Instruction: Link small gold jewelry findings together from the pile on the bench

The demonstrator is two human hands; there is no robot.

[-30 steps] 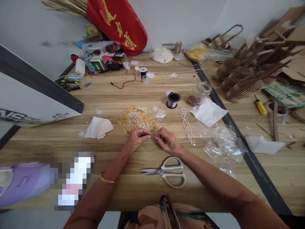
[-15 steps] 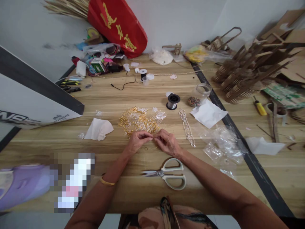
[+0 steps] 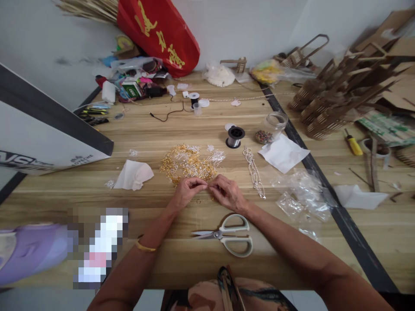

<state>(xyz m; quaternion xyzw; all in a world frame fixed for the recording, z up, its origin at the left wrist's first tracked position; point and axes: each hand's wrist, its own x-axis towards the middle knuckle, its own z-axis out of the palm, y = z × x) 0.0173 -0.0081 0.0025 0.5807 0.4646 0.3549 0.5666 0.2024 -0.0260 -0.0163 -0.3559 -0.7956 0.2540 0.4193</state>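
Observation:
My left hand and my right hand meet fingertip to fingertip over the wooden table, both pinched on a tiny piece too small to name. Just beyond them lies a heap of small gold and silver jewellery parts. A few gold bits lie under my fingers. White-handled scissors rest shut on the table near my right wrist. A silver chain stretches out to the right of my right hand. A spool of clear thread stands behind the heap.
A crumpled white tissue lies left of the heap. A glass jar of beads and white paper sit to the right, with clear plastic bags. Wooden frames crowd the right; a red bag and clutter stand at the back.
My fingertips have closed together slightly over the small piece. Everything else on the table lies as before.

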